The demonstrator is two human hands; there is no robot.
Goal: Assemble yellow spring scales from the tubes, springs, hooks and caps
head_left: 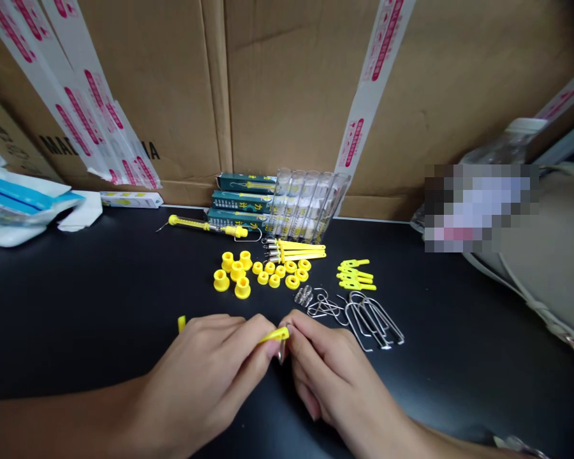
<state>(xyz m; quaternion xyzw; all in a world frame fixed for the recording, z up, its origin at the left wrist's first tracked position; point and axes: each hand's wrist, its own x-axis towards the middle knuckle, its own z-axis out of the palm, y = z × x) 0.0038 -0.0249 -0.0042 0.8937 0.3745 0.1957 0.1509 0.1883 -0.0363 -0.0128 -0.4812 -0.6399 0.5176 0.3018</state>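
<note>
My left hand [220, 363] is closed around a long yellow plastic strip [273, 335], whose holed end sticks out past the thumb. A yellow end [182, 324] also shows at the far side of this hand. Against the strip's tip, my right hand [332, 366] pinches a small shiny metal piece [281, 352], mostly hidden by the fingers. Just beyond the hands lie small metal springs [303, 295], thin wire hooks [325, 307] and larger bent wire hooks [373, 322]. Yellow flanged caps [237, 271] and yellow rings [292, 281] sit farther back on the black table [100, 306].
An assembled spring scale [208, 226] lies behind the caps. Clear tubes [306, 204] lean by dark green boxes [242, 201]. Yellow strips with springs [299, 250] and yellow tabs [357, 275] lie nearby. A cardboard box [277, 95] forms the back; a bag [540, 255] stands right.
</note>
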